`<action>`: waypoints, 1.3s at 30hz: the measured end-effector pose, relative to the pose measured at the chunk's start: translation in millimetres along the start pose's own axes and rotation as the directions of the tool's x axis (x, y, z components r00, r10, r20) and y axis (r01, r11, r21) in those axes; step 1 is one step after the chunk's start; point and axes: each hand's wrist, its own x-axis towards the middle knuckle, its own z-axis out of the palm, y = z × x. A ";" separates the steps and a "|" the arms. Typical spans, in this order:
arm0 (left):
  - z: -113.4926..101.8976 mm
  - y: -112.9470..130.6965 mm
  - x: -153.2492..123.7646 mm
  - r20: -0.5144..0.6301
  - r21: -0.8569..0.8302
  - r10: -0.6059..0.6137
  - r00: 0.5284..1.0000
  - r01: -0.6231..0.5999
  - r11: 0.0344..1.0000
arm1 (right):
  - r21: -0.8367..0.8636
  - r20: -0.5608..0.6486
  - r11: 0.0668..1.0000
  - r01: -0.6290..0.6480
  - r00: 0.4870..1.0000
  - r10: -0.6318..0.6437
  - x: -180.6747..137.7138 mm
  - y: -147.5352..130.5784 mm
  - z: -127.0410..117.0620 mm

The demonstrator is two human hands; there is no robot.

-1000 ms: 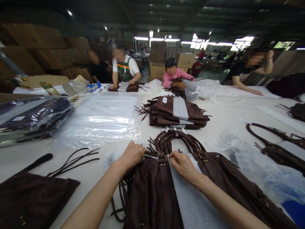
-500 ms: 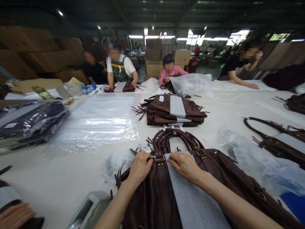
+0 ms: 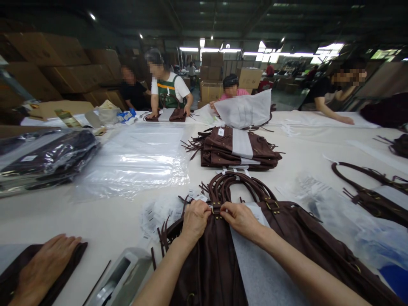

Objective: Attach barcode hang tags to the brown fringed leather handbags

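A large dark brown handbag (image 3: 207, 259) lies in front of me, with several looped handles (image 3: 255, 183) pointing away and a grey paper strip (image 3: 255, 267) across it. At the left handle's brass buckle (image 3: 216, 210), the fingertips of my left hand (image 3: 196, 219) are pinched together. My right hand (image 3: 240, 217) pinches from the other side of the same buckle, its fingertips close to the left ones. A scrap of white shows by the left fingertips; what either pinch holds is too small to make out. Beside my left hand sits a white tag (image 3: 201, 198).
Beyond the handles is a stack of brown bags (image 3: 219, 146). Clear plastic sleeves (image 3: 143, 157) and bagged goods (image 3: 44, 157) lie left; another handbag (image 3: 366, 187) lies right. A grey tape dispenser (image 3: 127, 272) stands near a co-worker's hand (image 3: 47, 265). Several co-workers stand across the table.
My right hand has moved left, closer to my left hand at the buckle. At lower left, the co-worker's hand has come further in over dark material. Across the table, a white sheet has shifted left.
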 end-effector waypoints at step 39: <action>0.5 32.8 -20.8 0.129 -0.832 -0.227 0.965 0.230 0.506 | 0.417 -0.034 0.909 0.024 0.999 -0.010 -27.0 8.2 0.2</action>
